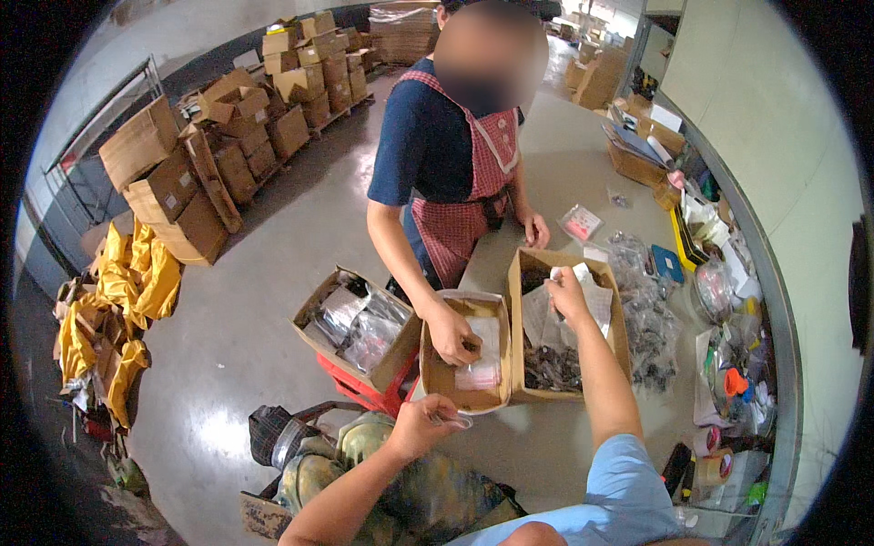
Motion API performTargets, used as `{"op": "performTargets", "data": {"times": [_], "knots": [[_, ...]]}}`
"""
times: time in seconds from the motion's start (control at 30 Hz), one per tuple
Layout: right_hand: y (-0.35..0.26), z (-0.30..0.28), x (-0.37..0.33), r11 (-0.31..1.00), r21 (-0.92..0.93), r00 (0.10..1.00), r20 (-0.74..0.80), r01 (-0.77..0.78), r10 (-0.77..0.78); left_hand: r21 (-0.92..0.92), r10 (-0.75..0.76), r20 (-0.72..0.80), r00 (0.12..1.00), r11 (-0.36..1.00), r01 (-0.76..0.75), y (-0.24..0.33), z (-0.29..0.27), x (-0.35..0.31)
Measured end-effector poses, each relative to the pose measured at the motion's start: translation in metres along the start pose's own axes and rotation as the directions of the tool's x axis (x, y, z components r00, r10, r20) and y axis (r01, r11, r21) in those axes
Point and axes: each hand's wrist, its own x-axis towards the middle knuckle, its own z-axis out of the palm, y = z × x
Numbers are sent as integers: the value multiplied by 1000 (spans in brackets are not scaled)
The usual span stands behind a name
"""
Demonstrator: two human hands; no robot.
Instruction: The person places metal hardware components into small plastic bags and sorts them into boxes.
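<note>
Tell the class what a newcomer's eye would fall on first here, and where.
Probably the co-worker in the red checked apron, standing at upper centre. Next might come the bright yellow material heaped at far left. Then perhaps the open cardboard box near the middle, with the right hand over it.

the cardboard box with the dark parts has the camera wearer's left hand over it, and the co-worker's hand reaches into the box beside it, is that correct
Not quite: the head view shows the wearer's right hand, not the left hand, over the cardboard box with the dark parts. The co-worker's hand does reach into the box beside it.
</note>
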Motion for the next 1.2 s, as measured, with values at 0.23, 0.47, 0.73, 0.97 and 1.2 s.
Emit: {"op": "performTargets", "data": {"times": [0.23, 0.47, 0.73, 0.97, 1.2], "knots": [[1, 42, 54, 272, -952, 990, 142, 140, -14, -28, 21, 81, 996, 999, -19, -24, 1, 8], [9, 42, 31, 153, -969, 974, 172, 194, -147, -345, 94, 152, 984, 938, -36, -26, 2, 16], [-15, 4, 16, 904, -323, 899, -243, 279, -364, -410, 171, 138, 976, 907, -101, -14, 2, 12], [-112, 6, -141, 957, 235, 806, 525, 172, -274, -348, 148, 174, 974, 934, -80, 8, -6, -3], [-153, 61, -208, 720, 34, 379, 833, 693, -403, -393, 285, 146, 947, 896, -209, 13, -3, -12]]}}
